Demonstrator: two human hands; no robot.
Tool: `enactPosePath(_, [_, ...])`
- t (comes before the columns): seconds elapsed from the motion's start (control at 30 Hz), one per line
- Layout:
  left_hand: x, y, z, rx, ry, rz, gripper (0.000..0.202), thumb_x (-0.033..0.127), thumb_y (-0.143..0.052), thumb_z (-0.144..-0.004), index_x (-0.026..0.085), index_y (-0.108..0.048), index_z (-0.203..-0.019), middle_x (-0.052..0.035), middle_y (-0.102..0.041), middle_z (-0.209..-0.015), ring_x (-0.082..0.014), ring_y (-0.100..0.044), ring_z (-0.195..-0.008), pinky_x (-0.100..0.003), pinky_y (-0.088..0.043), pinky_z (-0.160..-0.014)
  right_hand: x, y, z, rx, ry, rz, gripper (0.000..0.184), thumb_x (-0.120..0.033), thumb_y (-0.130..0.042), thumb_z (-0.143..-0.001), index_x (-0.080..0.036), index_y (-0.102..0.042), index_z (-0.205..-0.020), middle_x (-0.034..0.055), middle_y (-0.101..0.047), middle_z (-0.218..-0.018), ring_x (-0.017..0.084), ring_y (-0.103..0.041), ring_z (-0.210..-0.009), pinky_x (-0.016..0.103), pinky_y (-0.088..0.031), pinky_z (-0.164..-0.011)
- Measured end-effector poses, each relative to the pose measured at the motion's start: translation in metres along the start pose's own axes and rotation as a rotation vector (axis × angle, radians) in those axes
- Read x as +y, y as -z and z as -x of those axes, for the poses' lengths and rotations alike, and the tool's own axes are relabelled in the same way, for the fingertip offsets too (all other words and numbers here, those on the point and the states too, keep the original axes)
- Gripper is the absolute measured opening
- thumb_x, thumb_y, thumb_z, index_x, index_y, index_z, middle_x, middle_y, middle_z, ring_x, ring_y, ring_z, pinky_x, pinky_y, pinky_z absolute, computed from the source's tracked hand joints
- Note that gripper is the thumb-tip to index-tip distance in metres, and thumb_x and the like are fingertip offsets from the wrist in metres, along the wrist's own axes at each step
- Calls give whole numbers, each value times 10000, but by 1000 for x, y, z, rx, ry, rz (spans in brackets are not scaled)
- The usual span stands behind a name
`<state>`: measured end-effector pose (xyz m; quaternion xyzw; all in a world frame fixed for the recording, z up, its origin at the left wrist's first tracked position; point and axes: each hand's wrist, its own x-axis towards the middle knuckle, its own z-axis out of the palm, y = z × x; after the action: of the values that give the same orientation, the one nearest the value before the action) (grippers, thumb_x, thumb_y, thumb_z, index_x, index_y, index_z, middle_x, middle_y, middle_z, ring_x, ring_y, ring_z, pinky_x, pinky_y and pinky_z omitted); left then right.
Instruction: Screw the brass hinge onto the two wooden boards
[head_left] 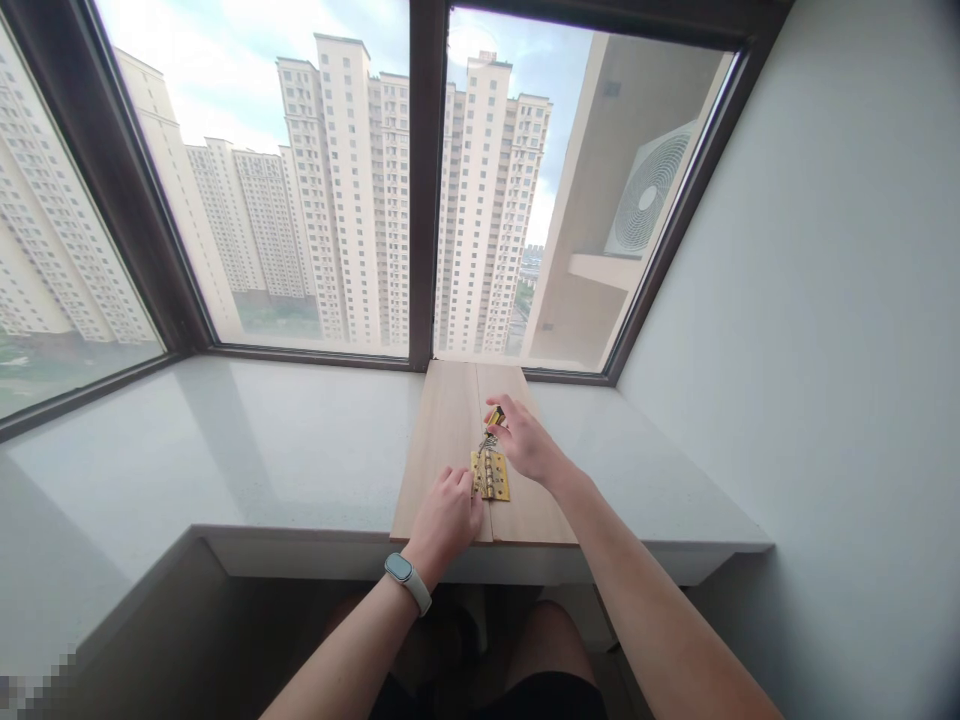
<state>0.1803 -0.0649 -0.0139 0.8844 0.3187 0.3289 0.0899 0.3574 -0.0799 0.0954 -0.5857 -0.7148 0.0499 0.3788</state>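
Observation:
A brass hinge (498, 476) lies unfolded across the seam between two pale wooden boards. My left hand (447, 510), with a watch band (409, 582) on its wrist, has its fingers curled against the hinge's left leaf; its fingertips are partly hidden. Above the hinge, my right hand (523, 438) grips the yellow-and-black handle of a screwdriver (496, 417). The shaft slants down toward the hinge's upper left corner. Several small metal pieces, probably screws, show near the upper edge of the hinge, too small to make out clearly.
The left board (439, 420) and right board (529, 515) rest side by side on a white windowsill counter (322, 450), reaching its front edge. Dark-framed windows (424, 200) stand behind, and a white wall (810, 300) rises at right. My legs are below the counter.

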Motion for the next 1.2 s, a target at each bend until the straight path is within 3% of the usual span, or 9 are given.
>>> enactPosePath(0.17, [-1,-2,0,3,2,12,72,201,-495,-960,197,-566,-965,-89,-620,-993,-254,-554,-993,-396,-459,-886,-13,8,-12,-200,27,31,262,-80,-466,-913,-214,-558,-1118,55,-635,-1060,154,-619,-924,289,-474,-850])
enactPosePath(0.3, [-1,-2,0,6,4,23,85,202,-487,-961,196,-571,-966,-93,-623,-999,-256,-551,-989,-402,-462,-883,-19,9,-18,-262,2,83,286,-39,-474,-886,-215,-568,-1092,54,-641,-1080,146,-617,-916,261,-463,-823])
enactPosePath(0.63, [-9,-9,-4,20,61,116,141,246,-512,-955,195,-620,-1029,-99,-667,-1026,-268,-600,-1022,-414,-483,-907,-21,7,-23,-175,-87,274,156,-227,-559,-954,-251,-550,-1108,8,-673,-885,144,-593,-747,239,-375,-678])
enactPosePath(0.77, [-19,-4,-21,43,181,264,302,293,-546,-947,189,-576,-1229,-107,-664,-1172,-229,-663,-955,-394,-526,-859,-22,7,-23,-128,-122,322,133,-263,-581,-954,-241,-546,-1081,9,-675,-849,151,-606,-753,242,-363,-680])
enactPosePath(0.87, [-21,10,-41,107,164,320,318,321,-568,-947,222,-554,-1248,-94,-656,-1205,-222,-670,-984,-381,-540,-838,-24,6,-23,-101,-123,371,125,-311,-580,-962,-229,-547,-1050,24,-686,-870,161,-618,-771,248,-359,-673])
enactPosePath(1.03, [-16,27,-74,131,46,376,295,246,-634,-901,261,-557,-1186,-46,-696,-1109,-203,-681,-964,-336,-544,-793,-30,3,-22,-75,-181,482,188,-390,-547,-987,-205,-563,-1022,71,-705,-926,193,-647,-827,266,-360,-669])
enactPosePath(1.2, [-12,25,-90,133,20,387,178,178,-665,-844,241,-592,-993,-21,-726,-960,-198,-694,-906,-299,-529,-748,-35,1,-23,-71,-244,513,235,-416,-515,-1006,-187,-565,-1026,100,-705,-931,221,-664,-851,284,-372,-663])
